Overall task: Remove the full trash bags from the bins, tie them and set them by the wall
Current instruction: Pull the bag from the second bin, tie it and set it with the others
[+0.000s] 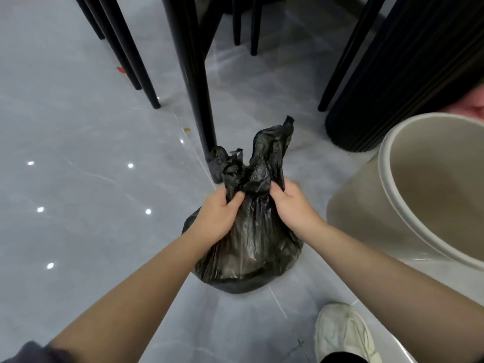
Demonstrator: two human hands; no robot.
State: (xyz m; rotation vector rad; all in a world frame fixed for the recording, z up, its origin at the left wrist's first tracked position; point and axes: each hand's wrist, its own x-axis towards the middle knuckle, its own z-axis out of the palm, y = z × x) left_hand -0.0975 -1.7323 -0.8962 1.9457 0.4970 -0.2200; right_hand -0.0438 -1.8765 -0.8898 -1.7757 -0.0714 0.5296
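A full black trash bag sits on the grey tiled floor in the middle of the head view. My left hand grips the gathered plastic at the left side of its neck. My right hand grips the right side of the neck. Two loose flaps of the bag's top stick up beyond my fingers, the right flap taller. A beige bin stands to the right of the bag, with no liner visible inside it.
Black chair and table legs rise just behind the bag, one nearly touching it. A wide dark ribbed pedestal stands at the back right. My white shoe is on the floor near the bottom edge. Something pink shows behind the bin.
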